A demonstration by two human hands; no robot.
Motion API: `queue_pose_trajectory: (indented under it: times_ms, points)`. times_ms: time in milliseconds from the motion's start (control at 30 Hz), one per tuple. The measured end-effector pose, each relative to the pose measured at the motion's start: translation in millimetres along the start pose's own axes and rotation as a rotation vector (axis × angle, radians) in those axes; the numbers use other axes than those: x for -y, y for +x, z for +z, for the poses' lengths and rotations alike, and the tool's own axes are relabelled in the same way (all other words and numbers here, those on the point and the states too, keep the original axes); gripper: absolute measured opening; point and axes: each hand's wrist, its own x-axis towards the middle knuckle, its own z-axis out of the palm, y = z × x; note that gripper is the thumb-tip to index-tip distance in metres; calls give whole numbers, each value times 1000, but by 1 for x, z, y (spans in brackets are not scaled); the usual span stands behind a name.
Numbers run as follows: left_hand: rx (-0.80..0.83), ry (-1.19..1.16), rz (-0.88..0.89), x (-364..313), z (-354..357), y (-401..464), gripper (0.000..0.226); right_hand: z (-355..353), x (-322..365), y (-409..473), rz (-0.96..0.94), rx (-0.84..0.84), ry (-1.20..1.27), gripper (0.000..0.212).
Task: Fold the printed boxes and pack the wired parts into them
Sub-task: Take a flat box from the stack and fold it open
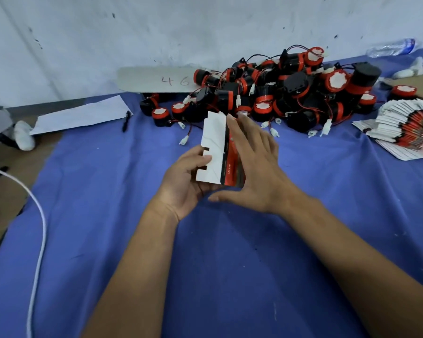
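Both forearms reach forward, bare. The left hand lies palm up, thumb and fingers curled round a flat printed box. The right hand presses straight fingers against the box's right side.

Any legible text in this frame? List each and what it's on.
"46": handwritten on the grey card against the wall.
Printed box blank in the left hand: small white lettering on its red-black strip, too blurred to read.
Stack of flat boxes: print unreadable.
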Motion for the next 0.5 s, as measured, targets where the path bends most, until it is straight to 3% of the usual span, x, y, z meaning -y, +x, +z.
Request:
queue_pose_trajectory:
  times_ms: [100, 233, 367, 500]
  points:
    - [53, 40, -28, 2, -1, 2, 37, -1, -1, 1, 18, 36, -27, 145]
    - [7, 14, -77, 4, -3, 3, 28, -3, -2, 1, -24, 7, -70, 145]
    - [-2, 93, -59, 2, -6, 4, 41, -3, -4, -1, -74, 47, -23, 143]
    - [42, 149, -42, -1, -17, 4, 24, 0, -2, -3, -132, 92, 15, 142]
